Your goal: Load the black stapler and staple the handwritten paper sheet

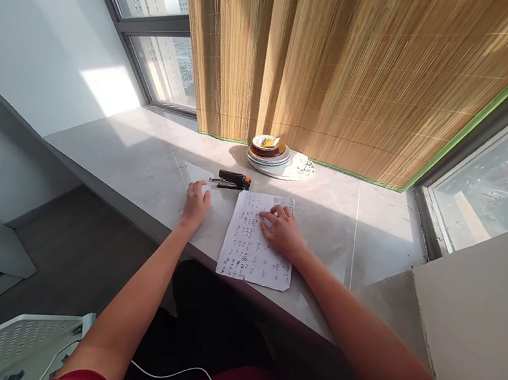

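Observation:
Handwritten paper sheets (238,239) lie on the pale stone sill, their lower edge at its front rim. My right hand (282,229) rests on the upper right of the paper, fingers apart and holding nothing. To the left of the paper, my left hand (196,205) rests on the sill with its thumb apart from the fingers. Its fingertips are at a pale, thin sheet (194,173), and I cannot tell whether they press on it. Just beyond, between both hands, lies a black stapler (232,180) with an orange mark, touched by neither hand.
Stacked plates (269,161) with a small yellow item on top stand at the back of the sill (328,216). Behind them hangs a bamboo blind (354,70). Windows are on both sides. A white cable (183,371) runs across my lap, and a perforated pale panel (10,347) stands lower left.

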{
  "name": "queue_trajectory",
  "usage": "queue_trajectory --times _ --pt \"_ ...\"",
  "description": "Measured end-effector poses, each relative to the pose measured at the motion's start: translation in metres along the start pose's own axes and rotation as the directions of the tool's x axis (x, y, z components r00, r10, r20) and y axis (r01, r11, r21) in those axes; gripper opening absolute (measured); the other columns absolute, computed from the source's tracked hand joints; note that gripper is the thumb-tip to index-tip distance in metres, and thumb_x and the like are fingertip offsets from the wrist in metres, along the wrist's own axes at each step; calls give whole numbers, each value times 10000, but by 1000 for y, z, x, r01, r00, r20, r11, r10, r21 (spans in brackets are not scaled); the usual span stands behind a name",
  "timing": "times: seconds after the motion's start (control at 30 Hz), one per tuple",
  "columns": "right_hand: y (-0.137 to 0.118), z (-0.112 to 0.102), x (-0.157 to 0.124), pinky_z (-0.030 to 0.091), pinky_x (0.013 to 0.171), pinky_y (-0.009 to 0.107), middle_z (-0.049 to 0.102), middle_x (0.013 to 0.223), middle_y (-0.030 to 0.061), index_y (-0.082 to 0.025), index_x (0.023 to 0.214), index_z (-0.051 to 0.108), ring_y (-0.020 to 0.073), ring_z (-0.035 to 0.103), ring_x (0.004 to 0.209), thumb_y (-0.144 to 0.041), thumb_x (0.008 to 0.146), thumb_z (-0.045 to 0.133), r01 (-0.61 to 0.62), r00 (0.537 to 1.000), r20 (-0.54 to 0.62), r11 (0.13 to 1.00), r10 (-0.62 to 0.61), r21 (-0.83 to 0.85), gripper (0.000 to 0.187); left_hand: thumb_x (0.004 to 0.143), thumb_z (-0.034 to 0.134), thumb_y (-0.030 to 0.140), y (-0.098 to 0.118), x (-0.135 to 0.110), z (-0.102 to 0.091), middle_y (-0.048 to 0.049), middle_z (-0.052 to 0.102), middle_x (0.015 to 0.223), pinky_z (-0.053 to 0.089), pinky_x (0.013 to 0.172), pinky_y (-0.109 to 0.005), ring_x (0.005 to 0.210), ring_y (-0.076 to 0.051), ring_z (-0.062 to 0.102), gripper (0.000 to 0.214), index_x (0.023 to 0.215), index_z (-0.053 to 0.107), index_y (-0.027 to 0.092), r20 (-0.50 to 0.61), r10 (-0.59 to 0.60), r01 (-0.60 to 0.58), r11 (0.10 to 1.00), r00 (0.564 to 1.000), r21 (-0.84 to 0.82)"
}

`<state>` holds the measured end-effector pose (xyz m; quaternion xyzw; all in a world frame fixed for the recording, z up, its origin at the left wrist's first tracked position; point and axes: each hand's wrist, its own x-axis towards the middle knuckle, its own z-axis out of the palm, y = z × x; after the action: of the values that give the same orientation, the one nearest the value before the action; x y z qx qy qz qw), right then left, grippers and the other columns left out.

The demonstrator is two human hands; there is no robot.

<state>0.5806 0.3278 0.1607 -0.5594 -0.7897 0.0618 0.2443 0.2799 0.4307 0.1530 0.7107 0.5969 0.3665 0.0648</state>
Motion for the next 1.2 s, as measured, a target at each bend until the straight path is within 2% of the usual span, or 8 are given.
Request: queue_trajectory --times 0.2,0.43,0.6,0.7,0.83,0.93,1.13,1.2 --pt "4 2 0 472 978 539 604 1249 142 -279 1329 730 342 524 1155 -407 1023 515 -11 1000 1 1000 11 -2 395 987 494 209 4 -3 9 -243 541 1380 324 1187 -619 1344 -411 499 304 1268 594 153 65 -52 40 983 997 177" --pt "3 2 0 466 982 518 616 1259 128 -285 1319 725 329 547 1167 -406 1020 519 -15 1000 -9 1000 15 -15 382 1000 448 211 7 -18 0 -221 567 1391 411 1152 -562 1333 -386 531 336 1269 647 179 64 -33 22 986 997 167" --pt "3 2 -1 458 971 510 632 1255 128 -282 1296 733 325 557 1155 -398 1023 495 -7 1000 -15 1000 7 -18 380 1039 434 267 20 -83 -26 -183 537 1509 430 1161 -539 1439 -362 469 370 1343 635 206 108 -31 13 986 994 167" --pt "5 1 0 443 978 510 637 1251 139 -252 1271 744 330 549 1166 -379 1011 520 -26 999 -19 1000 26 4 366 1046 431 252 7 -143 -59 -133 619 1389 498 1082 -436 1312 -285 579 311 1242 671 248 -74 -3 7 998 997 55" --pt "7 0 -2 404 991 490 637 1257 140 -249 1257 740 327 517 1185 -367 1006 542 -29 1000 4 1000 29 8 341 983 418 165 -50 -228 -124 -115 669 1016 522 951 -408 1002 -258 645 221 936 631 205 -521 -253 365 923 815 123" --pt "9 3 -3 381 984 475 630 1276 140 -260 1255 732 326 488 1199 -382 995 562 -56 998 23 998 57 -38 334 916 429 116 -97 -287 -175 -107 675 941 507 942 -406 953 -265 641 206 882 612 206 -566 -443 641 739 695 209" --pt "14 10 -3 391 973 479 637 1270 116 -287 1253 737 336 496 1217 -431 971 543 -63 998 -2 995 63 -72 372 830 492 107 -159 -358 -237 -204 686 1026 474 1008 -488 1089 -358 624 212 945 667 136 -551 -684 878 351 478 326" --pt "14 10 -4 393 977 492 638 1269 123 -285 1247 741 345 498 1220 -445 968 528 -57 998 -6 996 56 -72 386 815 499 108 -167 -362 -241 -216 689 1083 471 1028 -474 1131 -353 617 256 993 682 123 -569 -667 876 349 482 333"
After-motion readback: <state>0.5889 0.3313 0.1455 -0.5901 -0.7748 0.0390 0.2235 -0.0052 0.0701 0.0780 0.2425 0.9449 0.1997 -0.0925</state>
